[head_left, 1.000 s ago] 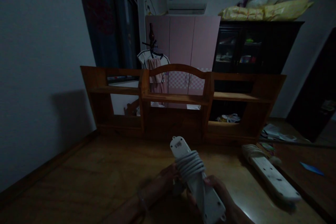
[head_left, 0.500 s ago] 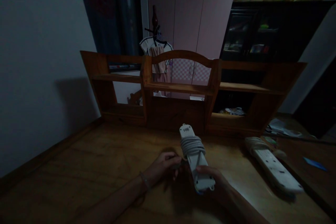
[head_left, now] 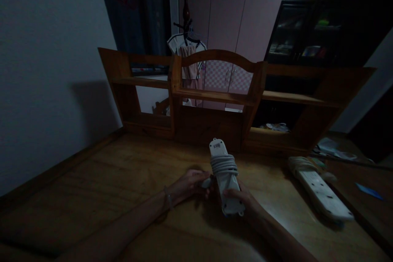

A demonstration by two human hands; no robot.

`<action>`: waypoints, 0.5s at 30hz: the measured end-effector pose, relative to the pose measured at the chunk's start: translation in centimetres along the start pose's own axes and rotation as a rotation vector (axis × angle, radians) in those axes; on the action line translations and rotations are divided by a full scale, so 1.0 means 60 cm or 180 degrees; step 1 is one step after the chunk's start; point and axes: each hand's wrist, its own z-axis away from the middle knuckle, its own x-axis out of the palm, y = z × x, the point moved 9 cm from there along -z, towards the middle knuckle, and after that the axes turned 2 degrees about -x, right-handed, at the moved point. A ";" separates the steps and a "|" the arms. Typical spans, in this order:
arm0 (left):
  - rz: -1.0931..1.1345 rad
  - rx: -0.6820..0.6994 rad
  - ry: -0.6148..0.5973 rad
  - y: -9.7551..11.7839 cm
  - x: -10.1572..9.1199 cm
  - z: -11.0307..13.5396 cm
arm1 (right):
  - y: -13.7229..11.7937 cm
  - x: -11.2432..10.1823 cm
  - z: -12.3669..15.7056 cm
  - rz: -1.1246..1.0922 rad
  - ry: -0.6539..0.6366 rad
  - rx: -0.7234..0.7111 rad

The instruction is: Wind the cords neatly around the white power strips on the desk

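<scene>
strip over table, long axis pointing away from the person, cord coiled round far half | right hand grips near end | left hand closed on plug, just left of strip

Dim room: wooden desk with shelf hutch, pink wardrobe, dark cabinet.

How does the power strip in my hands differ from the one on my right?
The held power strip is in the right hand, cord coiled round its body; the other power strip lies untouched on the desk, cable bunched at its far end. The held one points straight away, the other slants. Both are white.
</scene>
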 end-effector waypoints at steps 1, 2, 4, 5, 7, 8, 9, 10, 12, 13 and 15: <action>-0.0040 -0.0020 0.0020 -0.003 -0.001 -0.002 | 0.001 -0.001 -0.001 0.0045 0.0017 -0.0017; -0.0099 -0.0042 0.0039 -0.006 -0.002 -0.003 | 0.000 -0.002 -0.002 0.0098 0.0030 -0.0033; -0.0256 -0.0057 0.0087 -0.011 -0.006 -0.006 | -0.004 0.000 0.001 0.0282 -0.0018 -0.0120; -0.0343 -0.0043 0.0106 -0.012 -0.008 -0.007 | -0.008 0.003 0.004 0.0398 -0.0082 -0.0178; -0.0522 0.0029 0.0126 -0.010 -0.010 -0.007 | -0.013 0.011 0.010 0.0560 -0.0249 -0.0259; -0.0598 0.0065 0.0137 -0.008 -0.011 -0.006 | -0.015 0.014 0.013 0.0600 -0.0310 -0.0282; -0.0664 0.0088 0.0147 -0.007 -0.011 -0.005 | -0.016 0.016 0.015 0.0633 -0.0345 -0.0294; -0.0716 0.0116 0.0160 -0.005 -0.011 -0.004 | -0.017 0.016 0.017 0.0665 -0.0347 -0.0303; -0.0792 0.0172 0.0178 0.000 -0.010 -0.001 | -0.021 0.015 0.019 0.0760 -0.0311 -0.0321; -0.0824 0.0203 0.0184 0.003 -0.008 0.000 | -0.023 0.015 0.020 0.0819 -0.0286 -0.0327; -0.0889 0.0277 0.0231 0.010 -0.005 0.004 | -0.027 0.014 0.022 0.0935 -0.0244 -0.0348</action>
